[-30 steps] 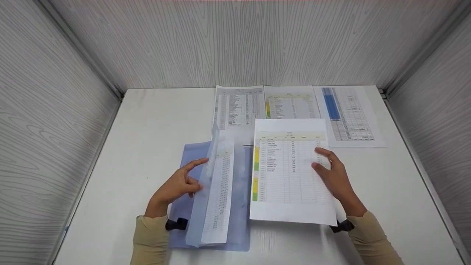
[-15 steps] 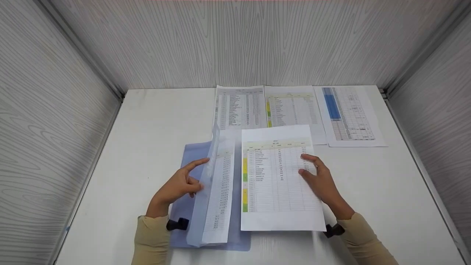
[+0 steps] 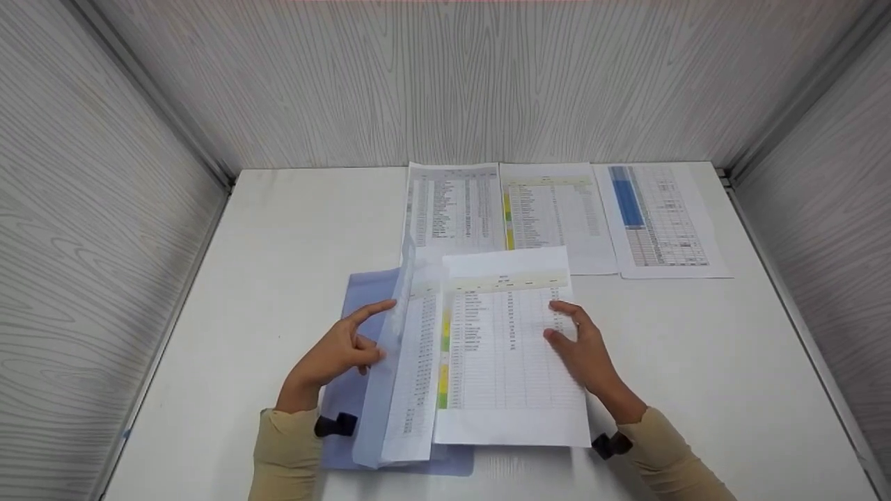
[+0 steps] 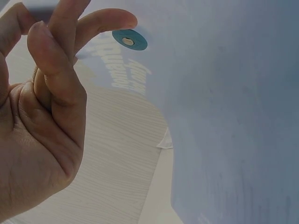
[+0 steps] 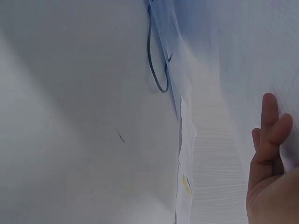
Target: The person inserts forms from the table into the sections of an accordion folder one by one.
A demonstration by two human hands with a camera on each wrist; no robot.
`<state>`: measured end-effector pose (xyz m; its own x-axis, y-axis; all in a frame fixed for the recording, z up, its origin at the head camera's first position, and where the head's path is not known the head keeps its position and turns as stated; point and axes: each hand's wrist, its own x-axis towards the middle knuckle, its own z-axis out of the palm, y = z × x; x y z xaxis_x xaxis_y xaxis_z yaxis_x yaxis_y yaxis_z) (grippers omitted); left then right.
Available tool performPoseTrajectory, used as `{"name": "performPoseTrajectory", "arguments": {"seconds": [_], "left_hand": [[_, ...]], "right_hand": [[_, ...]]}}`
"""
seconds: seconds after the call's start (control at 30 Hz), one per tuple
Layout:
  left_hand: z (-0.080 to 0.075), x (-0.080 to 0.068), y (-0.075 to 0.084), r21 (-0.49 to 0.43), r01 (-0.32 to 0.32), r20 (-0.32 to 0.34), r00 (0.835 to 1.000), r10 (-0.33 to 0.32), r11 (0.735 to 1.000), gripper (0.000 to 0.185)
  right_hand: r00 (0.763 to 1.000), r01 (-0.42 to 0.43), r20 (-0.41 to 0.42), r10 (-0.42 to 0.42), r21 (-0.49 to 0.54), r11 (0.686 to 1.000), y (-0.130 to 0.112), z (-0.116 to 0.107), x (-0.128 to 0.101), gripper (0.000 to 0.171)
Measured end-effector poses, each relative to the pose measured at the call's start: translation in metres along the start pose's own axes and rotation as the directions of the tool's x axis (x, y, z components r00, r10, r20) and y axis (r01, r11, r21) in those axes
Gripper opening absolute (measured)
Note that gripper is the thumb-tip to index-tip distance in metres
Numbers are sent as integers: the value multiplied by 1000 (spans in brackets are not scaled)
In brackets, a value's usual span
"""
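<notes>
A pale blue translucent folder (image 3: pixel 362 285) lies open at the table's front left. Its front cover (image 3: pixel 386 376) stands lifted, with a printed sheet (image 3: pixel 418 362) behind it. My left hand (image 3: pixel 341 348) props that cover with its index fingertip and thumb. In the left wrist view the left hand's fingertip (image 4: pixel 117 18) touches the cover (image 4: pixel 224 116) near a blue snap button (image 4: pixel 130 40). My right hand (image 3: pixel 581 344) presses flat, fingers spread, on a loose table sheet with yellow and green marks (image 3: pixel 501 362). The sheet's left edge overlaps the folder. My right hand (image 5: pixel 271 177) shows at the lower right of the right wrist view.
Three printed sheets lie side by side at the back of the white table (image 3: pixel 278 229): a grey one (image 3: pixel 452 205), a yellow-marked one (image 3: pixel 557 209) and a blue-marked one (image 3: pixel 661 216). Grey wood-grain walls close in the table on three sides.
My right hand has slid the loose sheet leftward and toward me, from beside the folder to partly over it. The left hand and the lifted cover have stayed put.
</notes>
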<state>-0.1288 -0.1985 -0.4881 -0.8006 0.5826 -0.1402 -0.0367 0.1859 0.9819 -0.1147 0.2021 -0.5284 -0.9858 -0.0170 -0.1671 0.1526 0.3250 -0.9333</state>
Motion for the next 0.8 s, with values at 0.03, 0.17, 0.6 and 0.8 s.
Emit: {"name": "performPoseTrajectory", "arguments": {"seconds": [0.03, 0.17, 0.6, 0.8], "left_hand": [[0, 0, 0, -3, -2, 2, 1000, 2, 1000, 76], [-1, 0, 0, -17, -9, 6, 1000, 9, 1000, 75], [2, 0, 2, 2, 16, -26, 1000, -16, 1000, 77], [2, 1, 1, 4, 3, -21, 1000, -3, 1000, 77]], "right_hand": [[1000, 1, -1, -1, 2, 1000, 0, 2, -1, 48], [1000, 2, 1, -2, 17, 1000, 0, 9, -3, 49], [1000, -28, 9, 27, 57, 998, 3, 27, -8, 52], [999, -45, 12, 45, 25, 999, 6, 32, -13, 53]]}}
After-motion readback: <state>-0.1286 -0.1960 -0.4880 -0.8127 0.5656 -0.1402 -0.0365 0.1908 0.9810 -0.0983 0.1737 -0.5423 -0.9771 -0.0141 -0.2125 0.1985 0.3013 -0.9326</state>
